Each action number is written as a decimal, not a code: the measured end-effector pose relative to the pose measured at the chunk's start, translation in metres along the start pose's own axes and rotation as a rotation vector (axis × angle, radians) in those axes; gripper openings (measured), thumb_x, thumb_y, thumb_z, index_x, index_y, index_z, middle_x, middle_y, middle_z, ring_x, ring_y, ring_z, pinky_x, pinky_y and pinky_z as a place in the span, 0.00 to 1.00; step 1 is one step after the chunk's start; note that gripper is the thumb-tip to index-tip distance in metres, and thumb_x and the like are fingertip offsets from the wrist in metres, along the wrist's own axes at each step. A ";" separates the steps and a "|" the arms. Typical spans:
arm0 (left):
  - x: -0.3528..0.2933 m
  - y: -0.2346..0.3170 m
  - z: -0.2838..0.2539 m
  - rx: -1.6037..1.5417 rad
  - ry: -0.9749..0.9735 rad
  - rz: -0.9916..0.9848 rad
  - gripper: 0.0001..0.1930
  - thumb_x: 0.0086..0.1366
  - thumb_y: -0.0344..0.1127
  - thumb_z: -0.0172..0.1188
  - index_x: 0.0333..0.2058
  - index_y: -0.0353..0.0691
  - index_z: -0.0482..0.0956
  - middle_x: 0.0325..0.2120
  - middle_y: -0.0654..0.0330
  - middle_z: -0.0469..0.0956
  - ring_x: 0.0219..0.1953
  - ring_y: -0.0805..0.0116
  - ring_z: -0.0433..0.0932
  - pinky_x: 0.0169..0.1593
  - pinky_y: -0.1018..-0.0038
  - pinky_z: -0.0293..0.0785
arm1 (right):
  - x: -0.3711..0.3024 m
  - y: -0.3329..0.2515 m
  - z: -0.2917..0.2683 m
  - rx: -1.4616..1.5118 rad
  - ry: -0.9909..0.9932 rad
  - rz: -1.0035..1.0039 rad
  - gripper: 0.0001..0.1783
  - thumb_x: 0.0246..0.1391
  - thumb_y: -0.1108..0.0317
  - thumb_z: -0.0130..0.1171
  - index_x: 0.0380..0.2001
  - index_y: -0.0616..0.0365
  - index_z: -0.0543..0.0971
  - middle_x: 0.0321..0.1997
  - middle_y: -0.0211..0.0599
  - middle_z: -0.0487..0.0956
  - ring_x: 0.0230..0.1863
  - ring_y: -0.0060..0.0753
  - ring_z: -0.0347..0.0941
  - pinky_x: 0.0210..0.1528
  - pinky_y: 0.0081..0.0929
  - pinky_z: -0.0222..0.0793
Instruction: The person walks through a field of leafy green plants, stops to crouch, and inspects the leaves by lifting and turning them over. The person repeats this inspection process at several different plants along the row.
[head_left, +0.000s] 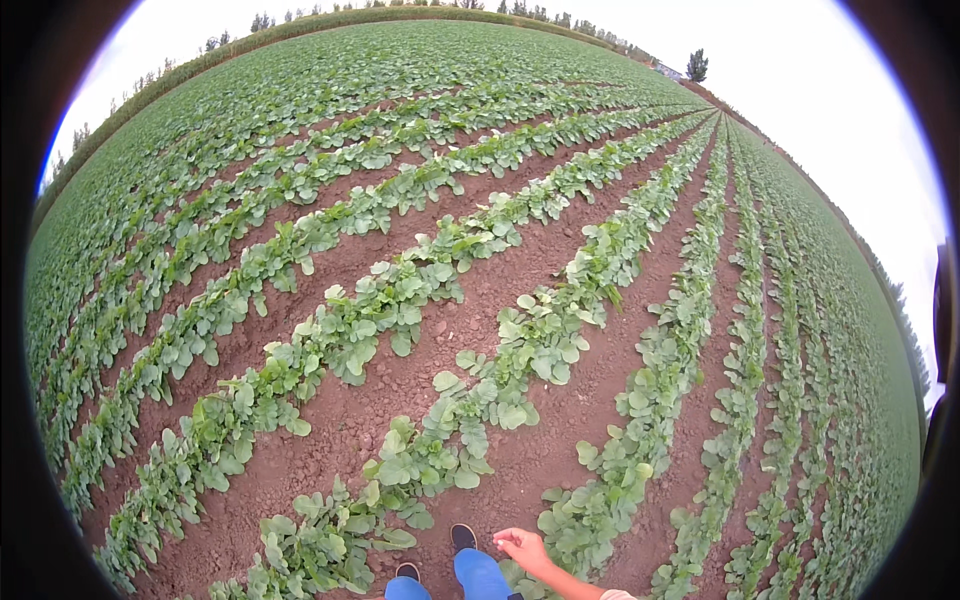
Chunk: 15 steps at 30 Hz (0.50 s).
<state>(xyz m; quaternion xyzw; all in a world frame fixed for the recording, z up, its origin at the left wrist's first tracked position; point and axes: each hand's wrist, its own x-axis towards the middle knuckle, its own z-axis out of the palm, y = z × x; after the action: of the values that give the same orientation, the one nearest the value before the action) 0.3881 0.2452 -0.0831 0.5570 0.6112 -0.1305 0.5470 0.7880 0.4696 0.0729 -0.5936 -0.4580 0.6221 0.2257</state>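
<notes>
My right hand (524,546) reaches in from the lower edge, over the bare soil strip beside my legs. Its thumb and fingers are drawn together in a pinch. A small pale spot shows at the fingertips, too small to tell whether it is a held thing or a nail. Just right of the hand stands a row of leafy green plants (600,505), and another plant row (430,460) runs to its upper left. I cannot see the hand touching a leaf. My left hand is out of the picture.
My legs in blue trousers (481,576) and dark shoes (463,537) stand between two rows. Brown soil furrows (345,425) separate many parallel crop rows, which run toward the far right. Trees (697,66) line the horizon.
</notes>
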 end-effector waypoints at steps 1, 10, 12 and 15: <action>0.000 -0.007 -0.008 0.013 -0.008 0.075 0.28 0.63 0.58 0.53 0.56 0.50 0.76 0.51 0.48 0.78 0.52 0.48 0.77 0.58 0.60 0.72 | -0.006 -0.047 -0.004 0.073 0.042 -0.083 0.09 0.60 0.76 0.58 0.43 0.66 0.79 0.45 0.37 0.82 0.44 0.21 0.78 0.50 0.23 0.76; -0.025 -0.033 -0.107 0.140 0.180 0.053 0.22 0.63 0.53 0.56 0.48 0.45 0.80 0.40 0.52 0.84 0.46 0.58 0.82 0.51 0.65 0.76 | -0.220 -0.376 0.012 0.275 0.035 -1.406 0.06 0.57 0.73 0.63 0.38 0.62 0.81 0.36 0.44 0.83 0.36 0.39 0.81 0.44 0.39 0.75; -0.031 -0.016 -0.132 0.069 0.185 0.065 0.22 0.63 0.50 0.56 0.49 0.42 0.80 0.40 0.52 0.84 0.45 0.60 0.83 0.50 0.66 0.76 | -0.271 -0.403 0.012 0.237 -0.102 -1.617 0.08 0.52 0.74 0.66 0.36 0.65 0.81 0.40 0.49 0.83 0.41 0.42 0.80 0.45 0.41 0.74; -0.036 0.016 -0.147 0.037 0.190 0.093 0.19 0.63 0.47 0.58 0.47 0.42 0.81 0.37 0.54 0.85 0.39 0.62 0.85 0.48 0.67 0.77 | -0.340 -0.430 0.011 0.004 -0.248 -1.818 0.12 0.58 0.63 0.63 0.42 0.55 0.81 0.43 0.41 0.82 0.42 0.38 0.80 0.46 0.37 0.73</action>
<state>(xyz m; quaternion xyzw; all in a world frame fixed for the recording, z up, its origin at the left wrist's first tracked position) 0.3161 0.3445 0.0076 0.6047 0.6313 -0.0628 0.4816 0.7300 0.3918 0.6130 0.0666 -0.7686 0.2649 0.5785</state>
